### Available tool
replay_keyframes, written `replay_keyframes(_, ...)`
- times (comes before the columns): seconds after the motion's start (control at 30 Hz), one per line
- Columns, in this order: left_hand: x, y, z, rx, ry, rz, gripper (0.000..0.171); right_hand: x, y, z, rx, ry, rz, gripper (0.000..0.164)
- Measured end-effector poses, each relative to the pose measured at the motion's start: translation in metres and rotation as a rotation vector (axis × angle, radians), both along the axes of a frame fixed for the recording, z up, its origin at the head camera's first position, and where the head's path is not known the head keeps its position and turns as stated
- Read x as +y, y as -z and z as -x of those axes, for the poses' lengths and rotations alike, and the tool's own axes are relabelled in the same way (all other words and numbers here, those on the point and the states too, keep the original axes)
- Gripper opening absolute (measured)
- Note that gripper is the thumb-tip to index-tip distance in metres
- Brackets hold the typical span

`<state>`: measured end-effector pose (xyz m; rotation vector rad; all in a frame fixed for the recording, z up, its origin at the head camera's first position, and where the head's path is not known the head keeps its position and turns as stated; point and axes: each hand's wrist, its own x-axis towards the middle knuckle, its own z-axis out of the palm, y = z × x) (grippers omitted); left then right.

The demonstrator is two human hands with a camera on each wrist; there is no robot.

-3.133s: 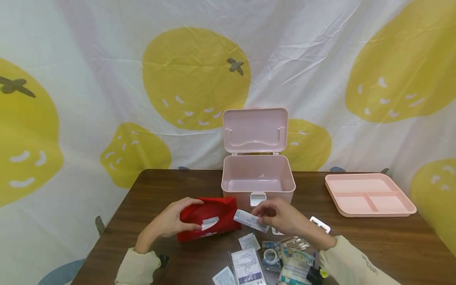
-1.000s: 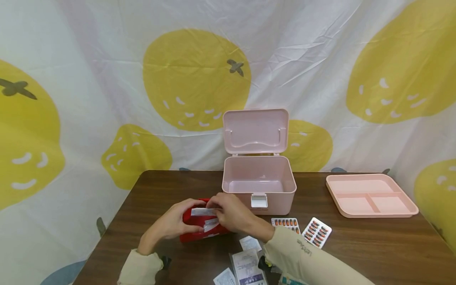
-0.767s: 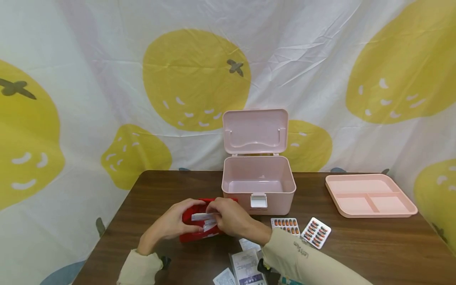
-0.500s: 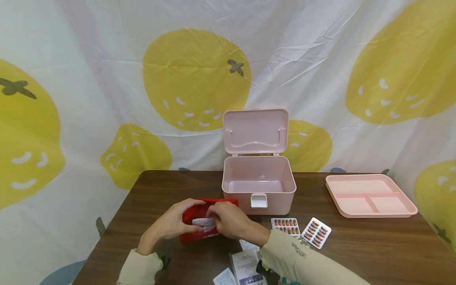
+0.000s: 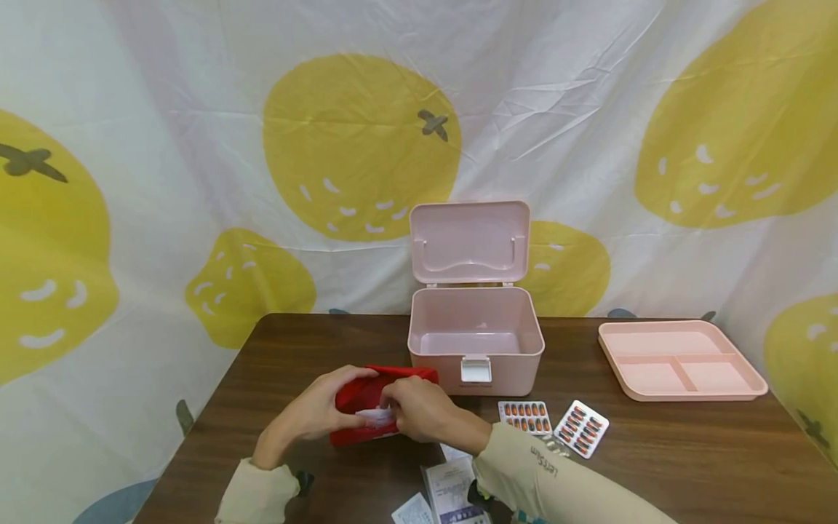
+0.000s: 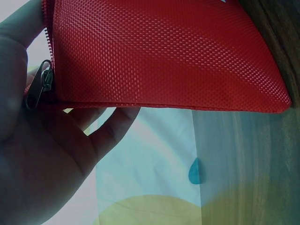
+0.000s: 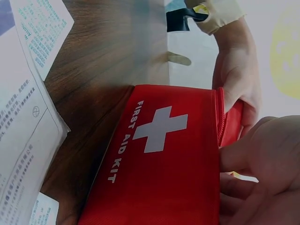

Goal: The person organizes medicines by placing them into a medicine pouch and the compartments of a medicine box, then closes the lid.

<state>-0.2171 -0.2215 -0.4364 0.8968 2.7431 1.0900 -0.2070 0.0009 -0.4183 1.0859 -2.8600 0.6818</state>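
Observation:
My left hand grips the left end of a red first aid pouch, thumb on the near rim and fingers on the far rim, spreading its unzipped mouth. In the left wrist view the zipper pull hangs by the palm. My right hand reaches down into the mouth, fingers bent against a slim white packet inside; the fingertips are hidden. The right wrist view shows the pouch's front with a white cross, and the right thumb near the rim.
Behind stands an open pink box. A pink divided tray is at right. Two capsule blister packs lie right of the hands. A boxed white packet and small sachets lie in front; the right sleeve covers other supplies.
My right hand has carried the slim white packet leftward from above the table into the pouch, then lowered it deeper. The left hand has stayed on the pouch.

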Motion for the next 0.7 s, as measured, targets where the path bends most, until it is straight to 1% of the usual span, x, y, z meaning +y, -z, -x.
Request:
replay_keyframes(0.2,0.0010,-0.0005,-0.0003,-0.001,-0.005,0.011,0.063,-0.0019,0.0018,-0.0004,-0.015,0.011,-0.042,0.014)
replay_keyframes(0.4,0.0006,-0.0014,0.0001,0.005,0.002,0.014,0.063,-0.0025,0.0000,-0.0018,-0.025,0.018,-0.062,0.014)
replay_keyframes(0.6,0.0007,-0.0008,0.0002,0.019,0.004,0.015,0.063,-0.0026,-0.0009,-0.0022,-0.048,0.019,-0.068,0.016)
replay_keyframes(0.7,0.0012,-0.0002,-0.0005,0.017,0.005,0.011,0.063,-0.0011,-0.0017,-0.0014,-0.055,0.003,-0.053,0.017)
